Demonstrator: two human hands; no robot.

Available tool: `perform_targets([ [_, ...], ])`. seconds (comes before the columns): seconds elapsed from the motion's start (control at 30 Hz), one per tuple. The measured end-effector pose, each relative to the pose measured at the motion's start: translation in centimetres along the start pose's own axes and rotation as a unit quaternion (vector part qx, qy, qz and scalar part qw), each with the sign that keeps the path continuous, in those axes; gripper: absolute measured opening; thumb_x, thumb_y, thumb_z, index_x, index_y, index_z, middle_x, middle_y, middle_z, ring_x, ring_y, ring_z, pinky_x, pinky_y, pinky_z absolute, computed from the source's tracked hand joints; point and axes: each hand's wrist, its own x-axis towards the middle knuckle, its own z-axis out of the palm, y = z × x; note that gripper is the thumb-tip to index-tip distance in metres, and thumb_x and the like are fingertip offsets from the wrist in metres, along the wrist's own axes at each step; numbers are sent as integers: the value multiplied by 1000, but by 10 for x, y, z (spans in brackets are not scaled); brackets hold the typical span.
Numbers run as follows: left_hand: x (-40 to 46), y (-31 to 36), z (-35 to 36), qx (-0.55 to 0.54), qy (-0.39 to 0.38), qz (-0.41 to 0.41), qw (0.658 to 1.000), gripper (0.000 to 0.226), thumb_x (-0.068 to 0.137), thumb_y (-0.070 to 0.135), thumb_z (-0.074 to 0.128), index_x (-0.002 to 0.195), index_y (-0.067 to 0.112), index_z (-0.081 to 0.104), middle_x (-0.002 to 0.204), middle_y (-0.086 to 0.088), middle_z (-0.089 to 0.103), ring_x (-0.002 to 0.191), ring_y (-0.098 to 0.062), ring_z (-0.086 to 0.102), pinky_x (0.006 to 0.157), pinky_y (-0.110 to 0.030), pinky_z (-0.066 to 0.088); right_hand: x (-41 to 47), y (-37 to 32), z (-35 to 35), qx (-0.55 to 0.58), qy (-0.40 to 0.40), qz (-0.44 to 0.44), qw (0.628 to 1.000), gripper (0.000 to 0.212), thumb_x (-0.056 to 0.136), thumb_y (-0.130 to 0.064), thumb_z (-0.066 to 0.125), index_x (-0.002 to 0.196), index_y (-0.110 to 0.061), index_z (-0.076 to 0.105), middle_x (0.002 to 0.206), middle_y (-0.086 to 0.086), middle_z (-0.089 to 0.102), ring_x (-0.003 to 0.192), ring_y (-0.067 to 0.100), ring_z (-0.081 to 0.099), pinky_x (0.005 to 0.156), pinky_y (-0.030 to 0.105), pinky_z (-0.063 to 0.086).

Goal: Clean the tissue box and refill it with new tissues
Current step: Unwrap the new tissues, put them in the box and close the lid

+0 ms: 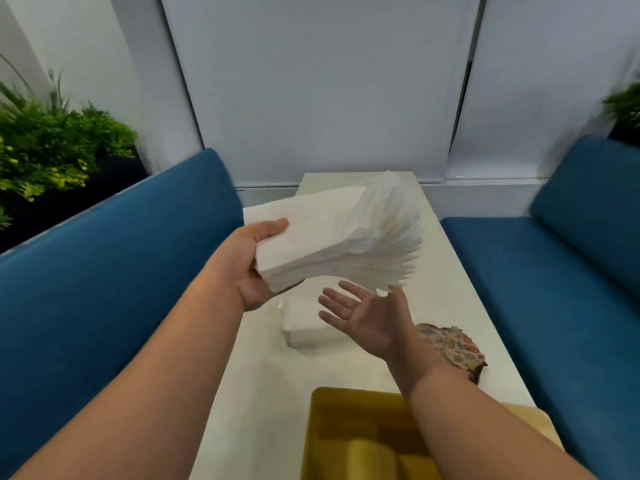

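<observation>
Up above the long white desk point(446, 258), the left hand point(249, 261) grips a thick white tissue stack point(332, 244), its far end fanned; the right hand point(367, 313) hangs spread, empty, below. Nearest, the yellow tissue box point(349, 434) sits open.

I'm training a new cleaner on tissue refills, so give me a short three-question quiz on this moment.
1. True or false: the left hand grips the stack of tissues at one end while the other end fans out.
2. What is the right hand doing? A) pinching the stack B) open, palm up, under the fanned end C) resting on the patterned cloth
3. Fill in: the open yellow box sits at the ____ edge of the white table.

Key: 1 true; 2 B; 3 near
</observation>
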Motion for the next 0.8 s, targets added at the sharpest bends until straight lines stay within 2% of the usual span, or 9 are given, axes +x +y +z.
perform_targets([
  [0.13, -16, -43, 3, 25, 18, -57, 998, 28, 84, 17, 67, 110, 10, 63, 104, -13, 73, 97, -36, 67, 90, -50, 52, -59, -33, -29, 50, -54, -22, 997, 83, 86, -76, 35, 133, -11, 59, 132, 20, 59, 120, 42, 57, 107, 53, 40],
  [0.2, -26, -64, 2, 52, 31, -69, 996, 30, 82, 15, 69, 111, 9, 63, 102, -14, 73, 95, -34, 68, 87, -50, 53, -81, -44, -44, -20, -51, -5, 998, 91, 78, -82, 39, 135, -13, 56, 134, 18, 58, 121, 41, 56, 107, 54, 41],
  [0.3, -40, -91, 3, 72, 51, -71, 994, 32, 78, 14, 73, 108, 6, 63, 98, -14, 74, 90, -33, 70, 79, -46, 56, -103, -51, -55, -180, -3, 14, 984, 89, 68, -79, 56, 132, -17, 56, 127, 15, 64, 115, 39, 62, 102, 55, 45],
  [0.43, -55, -118, 5, 97, 48, -53, 993, 40, 77, 15, 74, 115, 9, 61, 100, -12, 74, 95, -34, 69, 79, -46, 56, -124, -53, -62, -274, 56, 32, 960, 83, 53, -52, 84, 122, -12, 62, 112, 16, 71, 102, 36, 68, 80, 49, 58],
  [0.53, -66, -127, 6, 95, 64, -53, 992, 37, 77, 15, 75, 112, 11, 62, 97, -12, 74, 93, -34, 69, 75, -45, 57, -133, -49, -73, -321, 40, 17, 946, 64, 73, -16, 79, 131, -12, 53, 117, 15, 67, 107, 38, 64, 92, 53, 53],
  [0.6, -71, -129, 6, 86, 80, -67, 991, 39, 75, 16, 77, 110, 11, 61, 97, -13, 74, 93, -35, 68, 74, -44, 56, -139, -47, -79, -315, 5, -19, 949, 74, 77, -1, 75, 138, -25, 42, 125, 12, 59, 110, 39, 62, 88, 52, 55],
  [0.67, -74, -130, 5, 87, 92, -81, 989, 42, 73, 16, 78, 110, 10, 61, 101, -15, 72, 94, -36, 67, 76, -45, 56, -146, -44, -84, -320, -13, -54, 946, 89, 78, 3, 74, 139, -46, 30, 129, 3, 51, 112, 36, 59, 80, 46, 58],
  [0.7, -74, -131, 5, 92, 98, -87, 987, 42, 73, 16, 79, 110, 10, 61, 102, -16, 72, 94, -36, 67, 78, -46, 56, -149, -41, -85, -328, -29, -66, 942, 93, 79, 3, 74, 140, -49, 28, 130, -1, 47, 113, 33, 57, 78, 42, 59],
  [0.8, -76, -133, 7, 109, 95, -102, 984, 37, 75, 15, 78, 107, 9, 61, 100, -16, 72, 93, -36, 67, 80, -47, 56, -157, -35, -90, -354, -66, -83, 929, 86, 81, 6, 70, 140, -47, 36, 135, -6, 41, 114, 29, 55, 77, 34, 58],
])
